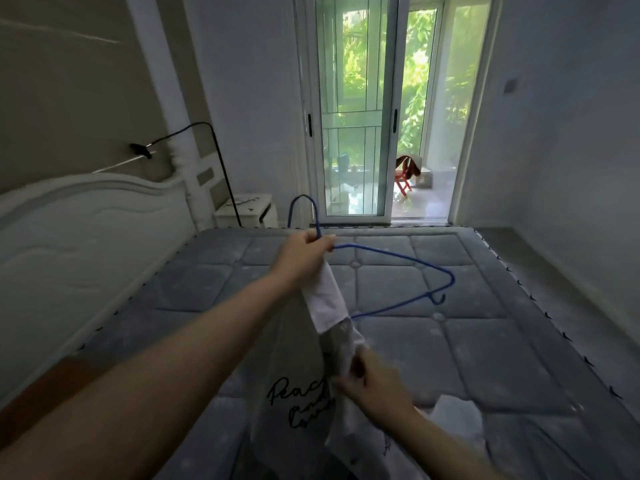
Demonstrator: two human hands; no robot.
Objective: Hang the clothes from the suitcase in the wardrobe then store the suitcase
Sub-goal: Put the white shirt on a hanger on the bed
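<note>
Step in hand, by my reading: threading a garment onto a hanger, ahead of carrying it to the wardrobe. Neither wardrobe nor suitcase is in view.

Left hand is raised over the bed, its grip clamped around the neck of the blue wire hanger, just below the hook; it also appears to pinch the top of the pale t-shirt against the wire. The hanger lies tilted, nearly flat, its far shoulder pointing away to the right and bare of cloth.

Right hand is lower and nearer, fingers curled and closed on a fold of the same shirt, near its black script print. The image is blurred here; exact finger placement cannot be told.

The shirt hangs between both hands, its lower part trailing toward the mattress.

Next move, as judged: the right hand needs to spread the neck opening and draw it over the bare shoulder of the hanger while the left holds the hook steady.
</note>
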